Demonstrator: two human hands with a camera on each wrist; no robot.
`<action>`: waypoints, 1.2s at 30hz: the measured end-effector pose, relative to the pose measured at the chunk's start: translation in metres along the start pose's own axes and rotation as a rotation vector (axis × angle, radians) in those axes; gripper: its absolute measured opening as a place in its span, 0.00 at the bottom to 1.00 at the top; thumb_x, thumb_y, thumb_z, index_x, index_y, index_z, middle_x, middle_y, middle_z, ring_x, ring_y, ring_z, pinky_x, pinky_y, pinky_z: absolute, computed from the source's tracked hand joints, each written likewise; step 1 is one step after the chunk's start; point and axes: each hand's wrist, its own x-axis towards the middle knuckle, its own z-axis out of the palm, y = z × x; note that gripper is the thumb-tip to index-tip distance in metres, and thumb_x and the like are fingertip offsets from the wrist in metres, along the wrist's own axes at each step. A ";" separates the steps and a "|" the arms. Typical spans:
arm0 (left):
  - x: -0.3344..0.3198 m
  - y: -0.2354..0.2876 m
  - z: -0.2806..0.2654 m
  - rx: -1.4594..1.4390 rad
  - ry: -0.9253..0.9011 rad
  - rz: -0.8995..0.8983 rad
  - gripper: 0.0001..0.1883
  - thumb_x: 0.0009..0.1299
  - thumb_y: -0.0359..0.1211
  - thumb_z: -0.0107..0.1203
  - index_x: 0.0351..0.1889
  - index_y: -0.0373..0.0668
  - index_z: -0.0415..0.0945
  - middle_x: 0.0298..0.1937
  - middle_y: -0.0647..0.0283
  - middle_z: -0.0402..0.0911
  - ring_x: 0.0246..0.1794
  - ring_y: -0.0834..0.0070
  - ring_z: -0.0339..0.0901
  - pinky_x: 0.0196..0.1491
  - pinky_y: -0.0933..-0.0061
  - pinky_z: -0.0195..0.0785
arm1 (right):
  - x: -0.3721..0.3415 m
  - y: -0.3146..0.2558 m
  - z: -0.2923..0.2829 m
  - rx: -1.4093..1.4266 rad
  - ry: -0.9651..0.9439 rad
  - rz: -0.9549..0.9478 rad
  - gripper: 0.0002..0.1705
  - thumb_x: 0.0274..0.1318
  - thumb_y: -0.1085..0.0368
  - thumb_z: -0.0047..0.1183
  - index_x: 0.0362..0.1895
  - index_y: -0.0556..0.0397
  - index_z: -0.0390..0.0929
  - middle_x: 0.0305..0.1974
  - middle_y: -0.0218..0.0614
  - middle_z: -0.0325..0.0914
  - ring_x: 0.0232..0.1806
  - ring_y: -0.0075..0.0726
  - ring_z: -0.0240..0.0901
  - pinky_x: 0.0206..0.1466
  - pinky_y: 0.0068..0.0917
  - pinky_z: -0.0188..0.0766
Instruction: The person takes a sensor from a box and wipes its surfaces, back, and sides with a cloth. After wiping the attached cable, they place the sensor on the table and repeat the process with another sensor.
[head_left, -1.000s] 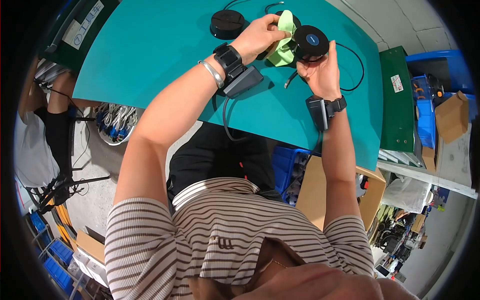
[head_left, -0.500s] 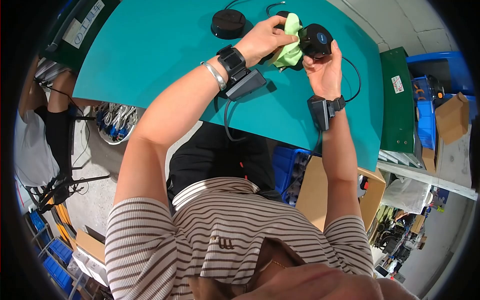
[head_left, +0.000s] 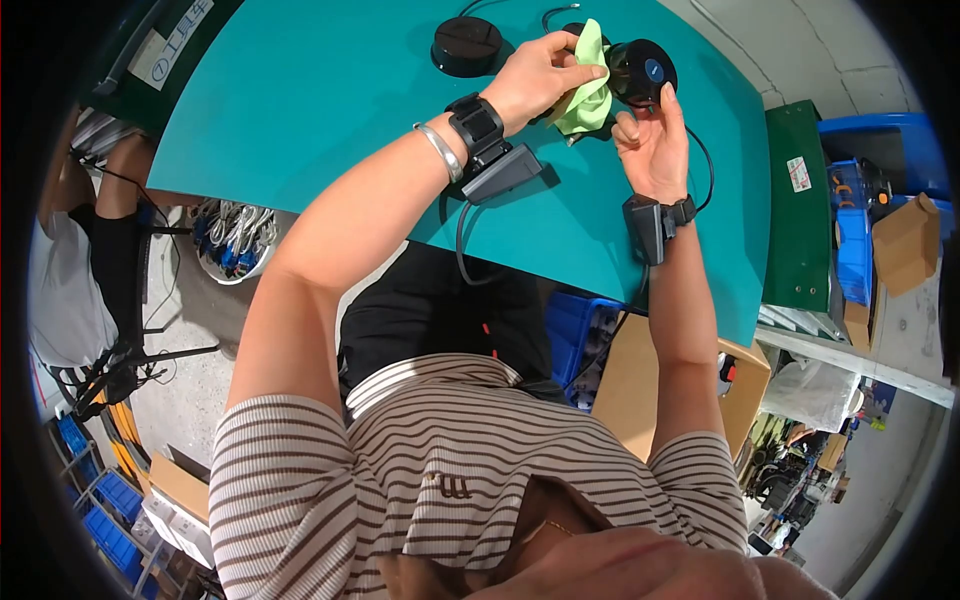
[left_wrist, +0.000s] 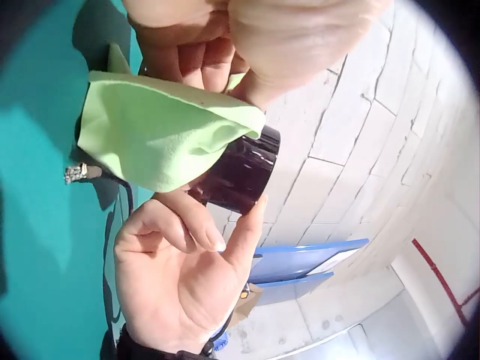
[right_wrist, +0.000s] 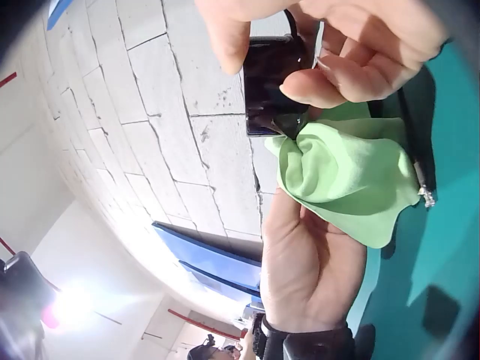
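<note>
My left hand (head_left: 532, 82) pinches a light green cloth (head_left: 588, 98) between thumb and fingers over the far right of the table. Beside it, my right hand (head_left: 655, 155) holds a glossy black round device (head_left: 632, 74) by its edge, thumb against the face that bears a blue round label (head_left: 654, 70). In the right wrist view, the bunched cloth (right_wrist: 341, 165) meets the lower end of the black device (right_wrist: 271, 82). From the left wrist, the cloth (left_wrist: 154, 131) overlaps part of the device's shiny side wall (left_wrist: 244, 172).
Another black round device (head_left: 467, 46) lies on the green table (head_left: 330, 150), left of my hands. A cable with a bare metal connector (left_wrist: 79, 173) lies under the cloth. A green cabinet (head_left: 797, 210) and blue bins (head_left: 850, 250) stand to the right; a person sits at the left.
The black device has turned in my right hand, so its label faces more to the right and its side wall shows. Both hands have shifted slightly right, the cloth staying against the device.
</note>
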 end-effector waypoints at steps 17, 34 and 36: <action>0.002 0.000 -0.001 -0.053 0.078 -0.003 0.12 0.71 0.37 0.55 0.46 0.38 0.76 0.35 0.72 0.78 0.33 0.87 0.72 0.39 0.82 0.66 | 0.002 0.005 -0.003 0.026 -0.028 0.057 0.14 0.62 0.53 0.53 0.40 0.47 0.66 0.39 0.28 0.68 0.27 0.25 0.60 0.32 0.22 0.58; 0.001 -0.006 0.000 -0.154 -0.021 -0.013 0.17 0.73 0.37 0.52 0.55 0.37 0.72 0.45 0.68 0.79 0.43 0.83 0.76 0.49 0.78 0.71 | -0.001 0.006 0.002 -0.038 -0.034 -0.028 0.14 0.66 0.56 0.49 0.51 0.46 0.67 0.40 0.23 0.70 0.28 0.20 0.57 0.33 0.20 0.57; 0.001 -0.005 -0.002 -0.147 0.002 -0.029 0.17 0.73 0.37 0.52 0.55 0.37 0.72 0.45 0.68 0.79 0.43 0.83 0.76 0.50 0.78 0.71 | 0.000 0.007 0.001 -0.050 -0.101 0.017 0.15 0.66 0.57 0.49 0.53 0.46 0.67 0.41 0.23 0.70 0.29 0.20 0.57 0.33 0.19 0.57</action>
